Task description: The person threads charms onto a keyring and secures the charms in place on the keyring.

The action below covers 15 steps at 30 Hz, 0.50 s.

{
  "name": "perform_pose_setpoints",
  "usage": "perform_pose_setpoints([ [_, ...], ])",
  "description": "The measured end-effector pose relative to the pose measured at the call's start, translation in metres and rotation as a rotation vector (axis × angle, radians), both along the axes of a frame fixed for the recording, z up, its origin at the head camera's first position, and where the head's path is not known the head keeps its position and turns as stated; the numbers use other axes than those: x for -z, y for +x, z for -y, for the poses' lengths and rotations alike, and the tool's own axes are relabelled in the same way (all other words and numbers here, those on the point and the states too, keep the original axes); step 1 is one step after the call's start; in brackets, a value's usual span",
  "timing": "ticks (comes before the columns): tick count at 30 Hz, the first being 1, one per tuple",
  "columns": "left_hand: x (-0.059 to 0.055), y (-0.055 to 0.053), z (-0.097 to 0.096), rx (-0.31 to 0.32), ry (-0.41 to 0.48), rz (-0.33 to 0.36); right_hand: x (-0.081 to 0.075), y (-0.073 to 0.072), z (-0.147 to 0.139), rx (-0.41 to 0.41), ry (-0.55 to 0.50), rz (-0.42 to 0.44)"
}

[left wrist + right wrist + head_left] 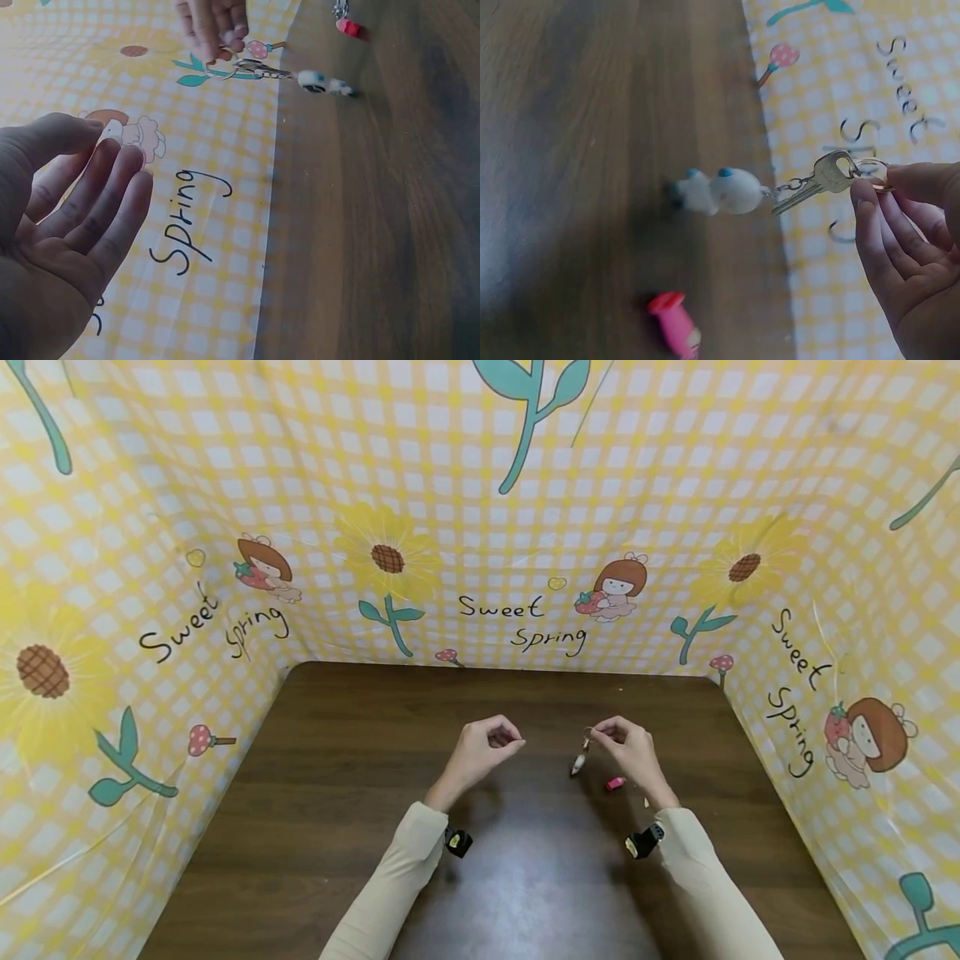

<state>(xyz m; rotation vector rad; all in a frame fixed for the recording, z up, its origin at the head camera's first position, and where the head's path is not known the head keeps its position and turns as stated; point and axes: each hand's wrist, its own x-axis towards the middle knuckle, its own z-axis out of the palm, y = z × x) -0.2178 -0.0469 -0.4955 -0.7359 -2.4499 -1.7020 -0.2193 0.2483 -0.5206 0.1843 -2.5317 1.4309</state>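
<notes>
Between thumb and index finger my right hand [632, 752] pinches the gold ring of a keychain [880, 184]. From that ring hang a metal key [829, 177] and, on a short chain, a small white figurine [736, 191] with blue spots. The figurine dangles over the brown table. Off to the left, my left hand [483, 749] is raised with its fingers loosely bent and the thumb by the index fingertip; nothing shows between them. Below the right hand lies a pink and red charm [676, 327] on the tabletop.
The dark wooden table [360, 727] extends under both hands. Around its back and sides hangs a yellow checked cloth [480, 552] printed with flowers and girls. A small pale piece [647, 802] is near the right wrist, close to the wrist camera [643, 842].
</notes>
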Motion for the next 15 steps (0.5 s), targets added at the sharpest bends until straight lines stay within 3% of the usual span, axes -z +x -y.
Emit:
perform_pose_setpoints([
  [7,0.004,-0.005,0.006,-0.007,0.037,0.011,0.019,-0.004,-0.018,0.094,0.000,0.052],
  [15,0.005,-0.002,0.007,-0.050,0.082,0.031,0.045,-0.008,-0.033,0.169,-0.066,0.133],
])
